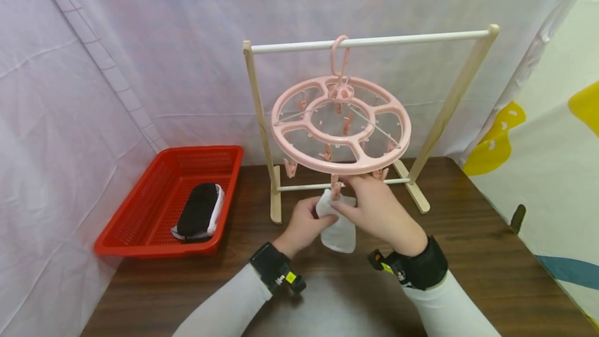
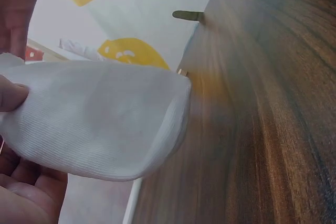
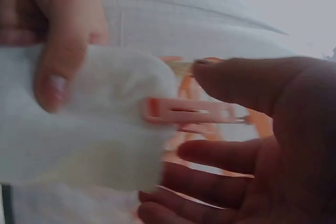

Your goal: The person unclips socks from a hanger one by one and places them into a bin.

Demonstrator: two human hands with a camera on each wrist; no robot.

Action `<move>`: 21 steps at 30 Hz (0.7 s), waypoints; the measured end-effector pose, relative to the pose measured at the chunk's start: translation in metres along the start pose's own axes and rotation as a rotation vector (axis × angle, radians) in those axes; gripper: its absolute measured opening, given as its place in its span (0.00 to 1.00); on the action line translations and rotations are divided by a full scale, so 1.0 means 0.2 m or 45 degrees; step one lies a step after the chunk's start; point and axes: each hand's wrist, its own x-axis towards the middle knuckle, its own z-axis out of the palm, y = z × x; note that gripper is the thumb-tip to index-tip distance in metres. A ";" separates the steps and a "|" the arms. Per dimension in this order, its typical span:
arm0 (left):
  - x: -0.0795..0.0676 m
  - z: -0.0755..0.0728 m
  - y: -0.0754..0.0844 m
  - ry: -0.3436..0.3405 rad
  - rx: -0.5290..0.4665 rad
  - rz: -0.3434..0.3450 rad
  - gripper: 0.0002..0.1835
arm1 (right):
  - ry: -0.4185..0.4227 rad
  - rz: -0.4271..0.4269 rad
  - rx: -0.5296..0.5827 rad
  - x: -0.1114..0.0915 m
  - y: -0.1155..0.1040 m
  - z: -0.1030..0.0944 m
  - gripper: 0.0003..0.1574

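A white sock (image 1: pixel 340 233) hangs below the front rim of a pink round clip hanger (image 1: pixel 341 92). My left hand (image 1: pixel 305 222) pinches it near its upper edge, thumb across the front. One pink clothespin (image 3: pixel 186 111) bites the sock's edge in the right wrist view. Around that clothespin my right hand (image 1: pixel 381 212) is spread, thumb on one side and fingers on the other, with gaps between them and the pin. Ribbed knit shows on the sock (image 2: pixel 100 119) in the left wrist view.
A red basket (image 1: pixel 107 238) on the left holds a folded black piece (image 1: pixel 198 209) and white fabric. The hanger hooks over a white rod (image 1: pixel 412 39) on a wooden stand (image 1: pixel 259 113). Several other pink clothespins dangle from the ring. Beneath is a dark wooden table (image 1: pixel 486 243).
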 end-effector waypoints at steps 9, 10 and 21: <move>-0.03 -0.01 0.11 -0.035 -0.009 0.017 0.16 | 0.010 0.138 0.695 0.04 0.06 0.09 0.15; -0.03 -0.02 0.11 -0.036 -0.013 0.021 0.16 | 0.015 0.152 0.791 0.04 0.07 0.10 0.14; -0.02 -0.04 0.12 -0.032 -0.019 0.050 0.15 | 0.145 0.208 1.147 0.05 0.06 0.12 0.18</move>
